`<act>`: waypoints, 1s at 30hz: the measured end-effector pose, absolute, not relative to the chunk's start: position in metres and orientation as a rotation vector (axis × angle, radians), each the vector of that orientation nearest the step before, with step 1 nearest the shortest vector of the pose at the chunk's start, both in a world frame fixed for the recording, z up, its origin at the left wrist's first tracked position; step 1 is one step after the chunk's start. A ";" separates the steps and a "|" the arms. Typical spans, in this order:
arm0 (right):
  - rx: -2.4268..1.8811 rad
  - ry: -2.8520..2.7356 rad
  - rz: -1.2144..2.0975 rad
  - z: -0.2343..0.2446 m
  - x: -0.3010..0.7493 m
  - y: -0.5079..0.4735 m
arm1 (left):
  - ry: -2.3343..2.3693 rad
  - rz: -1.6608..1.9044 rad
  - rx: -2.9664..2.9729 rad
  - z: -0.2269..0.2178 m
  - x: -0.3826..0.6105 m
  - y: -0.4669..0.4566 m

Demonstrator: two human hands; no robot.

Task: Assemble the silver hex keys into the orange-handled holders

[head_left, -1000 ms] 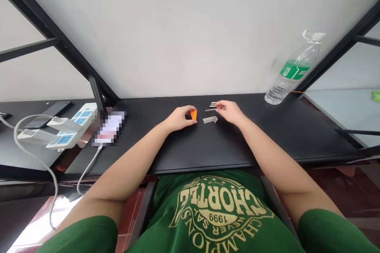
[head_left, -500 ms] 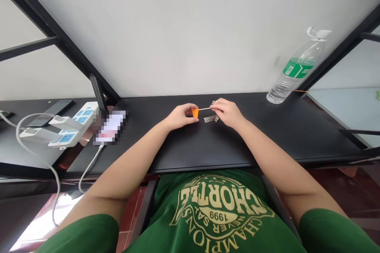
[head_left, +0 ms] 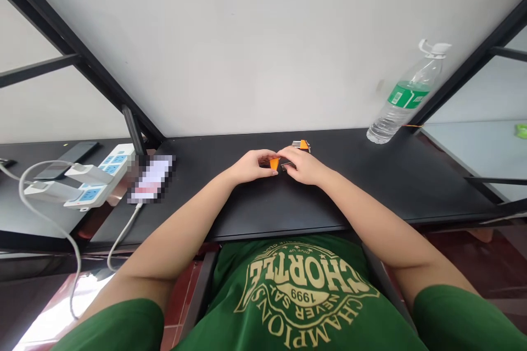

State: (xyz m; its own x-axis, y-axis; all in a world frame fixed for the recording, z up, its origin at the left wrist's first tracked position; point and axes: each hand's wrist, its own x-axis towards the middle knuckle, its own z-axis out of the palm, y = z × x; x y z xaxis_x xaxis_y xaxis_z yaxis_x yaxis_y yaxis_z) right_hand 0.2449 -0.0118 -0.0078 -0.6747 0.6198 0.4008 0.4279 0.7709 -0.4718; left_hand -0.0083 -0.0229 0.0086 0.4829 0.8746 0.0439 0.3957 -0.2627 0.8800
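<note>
Together, left hand [head_left: 251, 166] pinches the orange holder [head_left: 274, 163] (fingers curled), right hand [head_left: 302, 165] cupped beside it, grip unclear.

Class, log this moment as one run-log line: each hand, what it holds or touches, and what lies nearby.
left hand: grips orange holder | right hand: on metal keys, touching holder | nearby: second orange piece, bottle | surface: black desk

Left hand [head_left: 249, 166] and right hand [head_left: 302, 166] together on the black desk [head_left: 391, 181], fingertips meeting over a small orange holder [head_left: 274, 163]. Thin metal keys [head_left: 287, 165] just right of the holder, partly under the right hand. Another orange-and-metal piece [head_left: 302, 145] just behind it. Water bottle [head_left: 405, 96] well right of the holder; power strip [head_left: 96, 175] and phone [head_left: 151, 178] well left.
</note>
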 end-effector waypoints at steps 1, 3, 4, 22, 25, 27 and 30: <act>-0.822 -2.396 0.470 -0.008 0.247 -0.010 | 1.073 0.682 1.858 0.007 -0.009 -0.022; -0.958 -2.340 0.410 -0.008 0.254 -0.003 | 1.095 0.689 1.863 0.005 -0.011 -0.020; -1.043 -2.306 0.354 -0.008 0.258 0.001 | 1.102 0.699 1.870 0.003 -0.011 -0.019; -1.814 -2.333 0.538 -0.004 0.275 0.018 | 1.219 0.694 2.019 -0.002 -0.015 -0.014; -1.633 -2.276 0.646 -0.002 0.276 0.015 | 1.230 0.709 2.049 -0.003 -0.014 -0.014; -1.402 -2.216 0.788 -0.003 0.274 0.012 | 1.227 0.724 2.048 -0.003 -0.014 -0.014; -1.166 -2.100 0.894 -0.006 0.268 0.008 | 1.207 0.747 1.986 -0.003 -0.013 -0.015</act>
State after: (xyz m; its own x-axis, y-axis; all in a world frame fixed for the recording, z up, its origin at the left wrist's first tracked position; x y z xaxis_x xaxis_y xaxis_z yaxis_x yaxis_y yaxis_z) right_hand 0.2678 0.0081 -0.0057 -0.4568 0.8757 0.1565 0.4945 0.3962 -0.7736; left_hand -0.0134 -0.0146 -0.0029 0.4035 0.9070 0.1207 0.5126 -0.3334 0.7912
